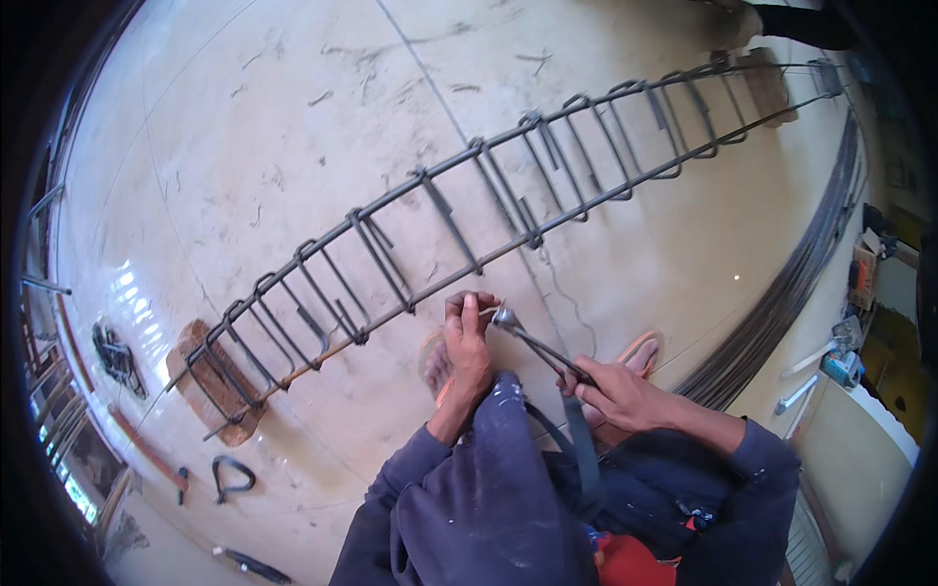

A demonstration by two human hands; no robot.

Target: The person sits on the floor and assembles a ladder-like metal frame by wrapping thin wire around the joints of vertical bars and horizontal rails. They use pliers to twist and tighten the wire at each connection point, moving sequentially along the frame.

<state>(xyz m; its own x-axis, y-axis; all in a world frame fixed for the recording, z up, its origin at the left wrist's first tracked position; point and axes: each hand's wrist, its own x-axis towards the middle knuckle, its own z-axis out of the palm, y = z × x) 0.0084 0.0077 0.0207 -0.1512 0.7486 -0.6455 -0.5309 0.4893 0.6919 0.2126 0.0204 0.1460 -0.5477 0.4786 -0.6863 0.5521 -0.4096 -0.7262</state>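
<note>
A pair of long-handled pincers (535, 344) slants in front of my knees, its jaws up and to the left. My right hand (620, 393) is wrapped round the handles. At the jaws, the fingers of my left hand (469, 327) are pinched together. A short thin wire seems to run from these fingers to the pincers, though it is too small to be sure. Just beyond both hands lies a long rebar cage (445, 217), made of lengthwise bars with several rectangular stirrups. Neither hand touches the cage.
A reddish-brown block (217, 381) props the cage's left end, and another block (767, 90) its far right end. Long thin rods (772, 308) lie bundled at right. Bent metal pieces (119, 359) and a curved dark bar (234, 479) lie left. A dark-clothed limb (806, 26) shows top right.
</note>
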